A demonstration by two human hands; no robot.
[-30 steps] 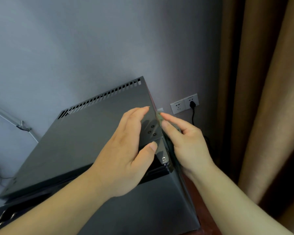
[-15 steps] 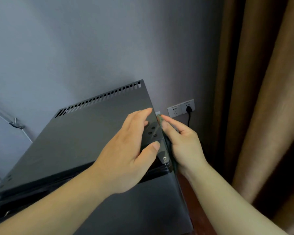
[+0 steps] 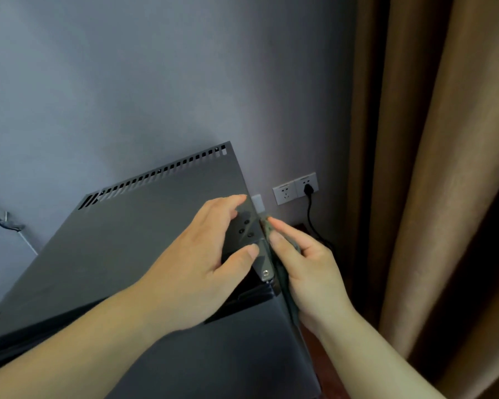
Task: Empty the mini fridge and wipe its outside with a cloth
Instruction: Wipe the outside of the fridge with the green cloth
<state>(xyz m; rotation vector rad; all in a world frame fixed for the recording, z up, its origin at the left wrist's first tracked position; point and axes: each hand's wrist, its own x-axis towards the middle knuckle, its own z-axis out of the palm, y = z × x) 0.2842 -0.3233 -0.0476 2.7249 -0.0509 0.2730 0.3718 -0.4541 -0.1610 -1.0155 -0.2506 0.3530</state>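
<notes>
The dark grey mini fridge [image 3: 133, 240] fills the lower left, seen from above, with a row of vent slots along its back edge. My left hand [image 3: 202, 263] rests on the top near the front right corner, fingers spread, thumb beside the metal hinge plate [image 3: 264, 263]. My right hand [image 3: 308, 272] holds a grey-green cloth [image 3: 293, 247] against the fridge's right side, just below the top edge. Part of the cloth hangs down under that hand. The fridge door is shut and its inside is hidden.
A grey wall stands behind the fridge. A double wall socket [image 3: 296, 188] with a black plug and cord [image 3: 310, 208] sits right of the fridge. Brown curtains [image 3: 432, 182] hang at the right. Reddish floor [image 3: 326, 361] shows by the fridge's right side.
My right hand with the cloth has slid a little along the fridge's right side towards the front. My left hand has stayed on the top. The view has shifted slightly.
</notes>
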